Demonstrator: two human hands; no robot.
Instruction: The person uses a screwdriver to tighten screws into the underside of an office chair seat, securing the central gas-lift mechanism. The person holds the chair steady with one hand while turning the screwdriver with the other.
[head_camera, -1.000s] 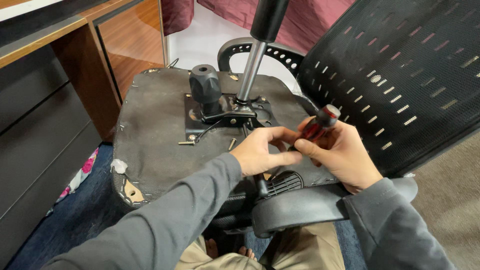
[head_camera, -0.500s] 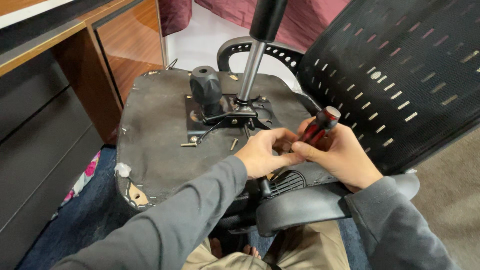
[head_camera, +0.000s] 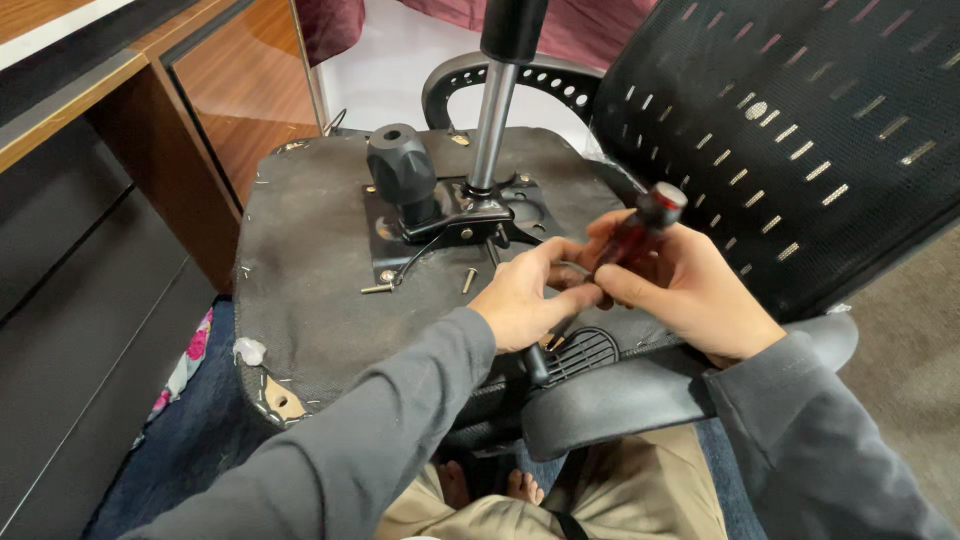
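At seat edge: right hand (head_camera: 690, 290) grips screwdriver (head_camera: 632, 238), left hand (head_camera: 525, 297) pinches near its tip.
Keep shaft square to the screw; press firmly, so it doesn't slip.

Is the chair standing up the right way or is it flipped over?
Flipped over: the chair shows its seat underside, and the metal post points up.

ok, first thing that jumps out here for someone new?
The upturned office chair seat fills the middle, its metal gas cylinder sticking up from the mechanism plate. Just right of it, the right hand holds a red-handled screwdriver, with the left hand close against it. Two loose screws lie on the seat.
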